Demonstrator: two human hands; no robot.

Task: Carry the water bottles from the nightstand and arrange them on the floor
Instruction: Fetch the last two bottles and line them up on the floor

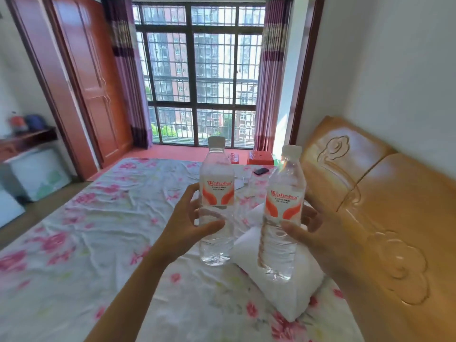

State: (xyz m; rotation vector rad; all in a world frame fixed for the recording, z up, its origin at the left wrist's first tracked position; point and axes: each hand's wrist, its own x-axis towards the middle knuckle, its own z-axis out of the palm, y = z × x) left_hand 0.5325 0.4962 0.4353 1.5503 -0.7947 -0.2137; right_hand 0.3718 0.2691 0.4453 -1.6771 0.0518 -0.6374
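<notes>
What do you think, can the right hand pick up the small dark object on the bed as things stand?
Probably not: the right hand grips a water bottle, so its fingers are taken, and the dark object lies farther up the bed, beyond the bottle.

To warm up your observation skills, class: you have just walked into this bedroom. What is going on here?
A person holds two capped, clear water bottles in the air, one in each hand. The left hand grips the left bottle, which is upright. The right hand grips the right bottle, which is slightly tilted. Both hang above a bed with a floral sheet and a white pillow. Neither bottle is on the floor yet.
</notes>
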